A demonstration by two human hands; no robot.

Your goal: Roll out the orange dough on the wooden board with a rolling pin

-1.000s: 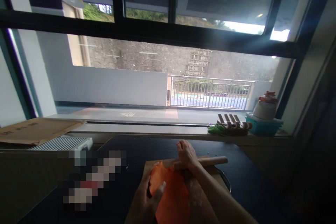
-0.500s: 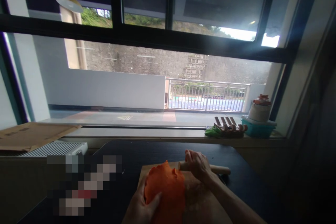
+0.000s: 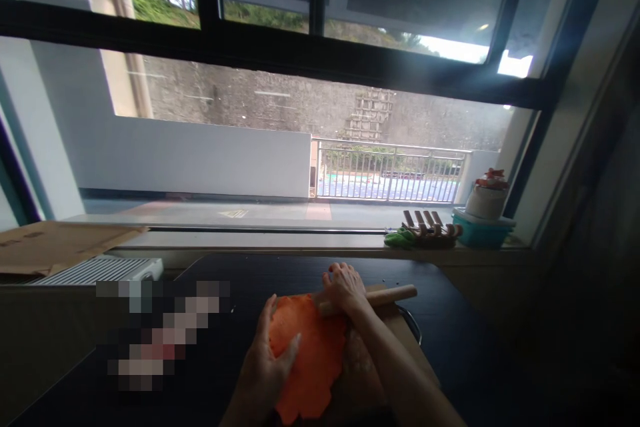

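Observation:
A flat sheet of orange dough [image 3: 307, 360] with a ragged edge lies over a wooden board [image 3: 397, 333]. My left hand [image 3: 267, 360] holds the sheet's left side, thumb on top and fingers along the edge. At the sheet's upper right, my right hand [image 3: 344, 288] is closed over a wooden rolling pin [image 3: 393, 295]. The pin's left end rests over the dough; its right end sticks out past my hand. Part of the board is hidden under the dough and my right forearm.
The board lies on a dark table [image 3: 250, 273]; its black handle [image 3: 413, 325] shows at right. On the windowsill are a green cloth [image 3: 400, 237], a rack-like item [image 3: 430, 230] and a teal box [image 3: 483, 232] bearing a white jar [image 3: 486, 202]. Cardboard [image 3: 65, 243] lies at left.
My right hand has moved left with the rolling pin, bringing the pin's end over the dough. The dough sheet looks flatter and my left hand has shifted up along its edge. The view has tilted downward.

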